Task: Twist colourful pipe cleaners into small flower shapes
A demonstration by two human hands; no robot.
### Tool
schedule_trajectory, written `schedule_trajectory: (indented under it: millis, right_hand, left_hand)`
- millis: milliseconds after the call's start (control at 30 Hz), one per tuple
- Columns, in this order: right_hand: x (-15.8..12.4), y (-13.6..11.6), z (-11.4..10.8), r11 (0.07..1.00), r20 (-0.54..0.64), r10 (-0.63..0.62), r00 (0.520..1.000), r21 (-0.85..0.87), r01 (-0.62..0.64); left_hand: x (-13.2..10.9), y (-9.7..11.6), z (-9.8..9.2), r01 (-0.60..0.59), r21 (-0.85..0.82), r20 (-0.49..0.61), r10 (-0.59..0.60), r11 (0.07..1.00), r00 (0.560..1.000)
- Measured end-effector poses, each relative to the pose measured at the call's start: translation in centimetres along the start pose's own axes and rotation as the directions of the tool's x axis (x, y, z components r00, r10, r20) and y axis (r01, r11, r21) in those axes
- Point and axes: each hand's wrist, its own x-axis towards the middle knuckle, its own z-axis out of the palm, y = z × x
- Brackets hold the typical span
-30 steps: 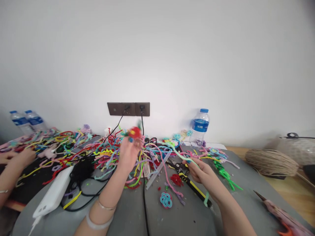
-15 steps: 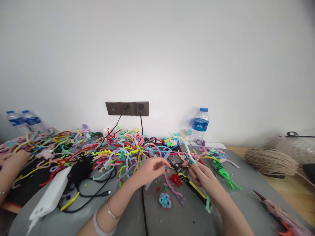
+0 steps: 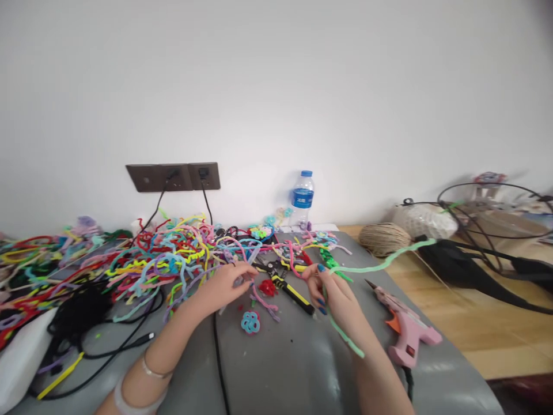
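My right hand is closed around a light green pipe cleaner. One end stretches far to the right over the table edge; the other hangs below the palm along the wrist. A pink pipe cleaner meets the right fingertips; whether it is held, I cannot tell. My left hand has thumb and forefinger pinched, and anything between them is too small to name. Just below its fingertips lies a pink-purple pipe cleaner. Yellow-black pliers, a red fuzzy piece and a blue-pink flower lie between the hands.
A tangled heap of colourful pipe cleaners covers the left. A water bottle stands by the wall. Right are a pink glue gun, a twine ball and a black strap. Cables cross the grey table.
The view has swung right, bringing the whole glue gun in. The green pipe cleaner's upper end has swung from up-left to the right of my right hand. My left hand remains pinched.
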Motion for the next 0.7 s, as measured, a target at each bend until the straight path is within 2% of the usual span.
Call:
schedule_trajectory:
  millis: [133, 167, 233, 300, 367, 400, 433, 567, 700]
  right_hand:
    - [-3.7, 1.4, 1.4, 0.989, 0.114, 0.135, 0.984, -0.082, -0.126]
    - [-4.4, 1.7, 1.7, 0.980, 0.110, 0.172, 0.979, -0.119, -0.159]
    - [-5.3, 2.0, 2.2, 0.968, 0.075, 0.166, 0.983, -0.202, -0.148]
    - [-5.5, 1.9, 2.3, 0.952, 0.091, 0.156, 0.983, -0.279, -0.126]
    - [-5.1, 1.6, 2.1, 0.939, 0.130, 0.157, 0.979, -0.325, -0.107]
    - [-4.9, 1.5, 2.0, 0.936, 0.147, 0.159, 0.976, -0.336, -0.102]
    - [-4.8, 1.4, 1.9, 0.935, 0.159, 0.160, 0.974, -0.340, -0.098]
    - [-4.6, 1.4, 1.6, 0.939, 0.165, 0.161, 0.973, -0.329, -0.099]
    - [-4.8, 1.8, 1.6, 0.944, 0.177, 0.151, 0.973, -0.319, -0.089]
  left_hand:
    - [0.2, -0.3, -1.5, 0.051, 0.031, -0.054, -0.050, 0.998, 0.997]
    - [0.3, -0.3, -1.9, 0.066, 0.046, -0.067, -0.063, 0.997, 0.996]
    - [0.5, 0.3, -2.5, 0.083, 0.067, -0.123, -0.074, 0.994, 0.990]
    - [0.4, 1.4, -2.7, 0.089, 0.069, -0.061, -0.085, 0.994, 0.995]
    - [-0.1, 2.9, -2.3, 0.076, 0.115, 0.108, -0.088, 0.990, 0.990]
    - [-0.5, 3.7, -2.0, 0.076, 0.166, 0.204, -0.110, 0.983, 0.973]
    - [-0.9, 4.4, -1.5, 0.101, 0.236, 0.250, -0.161, 0.967, 0.955]
    - [-2.5, 5.7, 1.0, 0.130, 0.435, 0.271, -0.267, 0.891, 0.925]
    - [-2.8, 5.4, 1.9, 0.107, 0.485, 0.271, -0.266, 0.868, 0.925]
